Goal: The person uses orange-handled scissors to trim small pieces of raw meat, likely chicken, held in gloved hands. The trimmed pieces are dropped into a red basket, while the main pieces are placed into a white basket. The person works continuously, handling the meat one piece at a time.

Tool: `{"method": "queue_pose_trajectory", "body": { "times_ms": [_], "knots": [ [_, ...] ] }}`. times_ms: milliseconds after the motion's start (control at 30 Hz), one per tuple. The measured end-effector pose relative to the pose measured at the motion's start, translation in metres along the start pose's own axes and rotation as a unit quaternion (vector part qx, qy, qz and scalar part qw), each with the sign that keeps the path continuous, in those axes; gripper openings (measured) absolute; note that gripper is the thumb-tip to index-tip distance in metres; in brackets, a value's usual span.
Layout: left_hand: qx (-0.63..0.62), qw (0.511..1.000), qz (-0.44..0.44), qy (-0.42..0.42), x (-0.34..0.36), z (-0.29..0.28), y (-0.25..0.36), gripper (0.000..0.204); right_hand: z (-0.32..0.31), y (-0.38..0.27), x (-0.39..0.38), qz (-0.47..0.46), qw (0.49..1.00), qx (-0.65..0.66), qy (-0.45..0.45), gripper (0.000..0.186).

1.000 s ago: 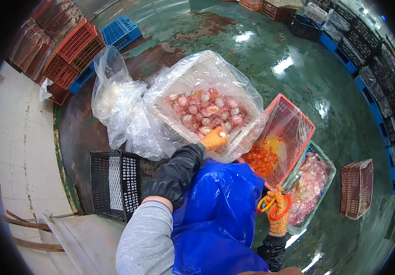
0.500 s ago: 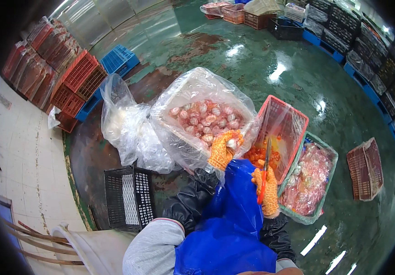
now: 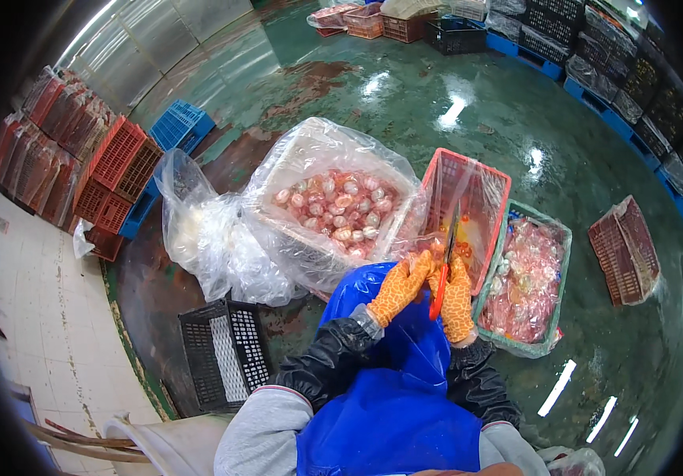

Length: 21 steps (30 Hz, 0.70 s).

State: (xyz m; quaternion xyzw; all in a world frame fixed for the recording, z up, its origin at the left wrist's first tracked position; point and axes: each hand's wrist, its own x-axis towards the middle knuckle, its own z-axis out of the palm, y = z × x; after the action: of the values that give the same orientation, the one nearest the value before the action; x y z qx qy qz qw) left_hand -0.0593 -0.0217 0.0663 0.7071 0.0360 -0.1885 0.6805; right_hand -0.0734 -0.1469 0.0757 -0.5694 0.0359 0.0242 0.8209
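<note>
My left hand [image 3: 399, 287] and my right hand [image 3: 458, 300] wear orange patterned gloves and meet above my blue apron [image 3: 393, 397]. The right hand grips red-handled scissors [image 3: 443, 266], blades pointing up and away. The left hand's fingers curl around a small pink piece [image 3: 430, 252] held against the blades; most of it is hidden. Just beyond my hands is a red crate [image 3: 476, 170] lined with clear plastic. To its left stands a white box [image 3: 302, 155] in a plastic bag, filled with several round pink pieces [image 3: 337, 213].
A green crate [image 3: 561, 238] holding bagged pink scraps lies at the right, with a tilted red crate [image 3: 625, 247] beyond it. A black crate [image 3: 226, 355] stands at my left. A crumpled clear bag [image 3: 198, 238] lies beside the box. Stacked red, blue and black crates line the wet green floor.
My left hand has come back from the white box's edge to meet my right hand. The right hand has risen with the scissors to the red crate's front.
</note>
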Motion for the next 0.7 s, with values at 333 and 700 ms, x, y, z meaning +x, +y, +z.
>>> {"method": "queue_pose_trajectory", "body": {
  "times_ms": [333,700],
  "knots": [
    [-0.227,0.943,-0.041,0.240,0.020,-0.033,0.020,0.066,-0.004,0.007,0.001,0.000,0.989,-0.148,-0.014,0.048],
    [-0.122,0.947,0.000,0.297,0.024,-0.011,0.017,0.055,0.015,0.001,-0.009,-0.018,0.954,-0.287,-0.085,0.051]
  ]
}}
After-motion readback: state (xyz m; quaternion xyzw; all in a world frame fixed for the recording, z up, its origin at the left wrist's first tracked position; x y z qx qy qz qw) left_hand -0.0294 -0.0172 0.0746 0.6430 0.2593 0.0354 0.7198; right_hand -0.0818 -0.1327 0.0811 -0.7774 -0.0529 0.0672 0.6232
